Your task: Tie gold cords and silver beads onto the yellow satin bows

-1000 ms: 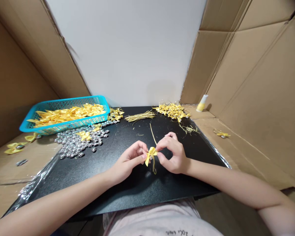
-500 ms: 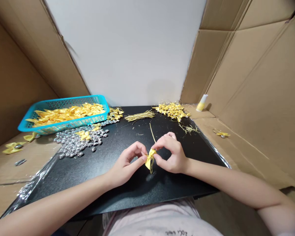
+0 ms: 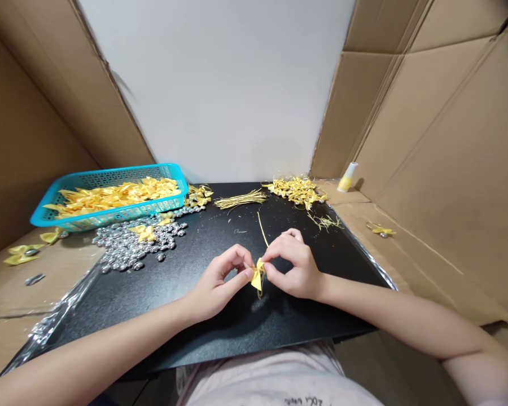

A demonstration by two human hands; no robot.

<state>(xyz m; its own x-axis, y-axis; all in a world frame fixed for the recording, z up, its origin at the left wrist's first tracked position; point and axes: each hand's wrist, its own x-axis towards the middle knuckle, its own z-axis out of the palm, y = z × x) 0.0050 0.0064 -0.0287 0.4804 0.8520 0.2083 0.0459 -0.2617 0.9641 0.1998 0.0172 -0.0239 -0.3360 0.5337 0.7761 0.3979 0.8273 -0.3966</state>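
Note:
Between my two hands, over the front middle of the black table, is a small yellow ribbon bow (image 3: 257,278). My left hand (image 3: 220,281) pinches its left side between thumb and forefinger. From the right, my right hand (image 3: 294,265) closes thumb and forefinger on the bow's other side. A thin gold cord (image 3: 262,228) sticks up past the right fingers, and a loop of cord hangs below the bow. How the cord passes round the bow is hidden by the fingertips.
At the left, a turquoise basket (image 3: 110,211) holds yellow bows, beside a spread of silver beads (image 3: 127,242). Behind my hands lie a cord bundle (image 3: 241,198), a pile of beaded bows (image 3: 296,190) and cord scraps (image 3: 325,221). A cone-shaped spool (image 3: 347,177) stands right. Cardboard walls flank the table.
The bow has turned slightly between my fingertips, and the hanging loop looks narrower. Both hands stay in nearly the same place.

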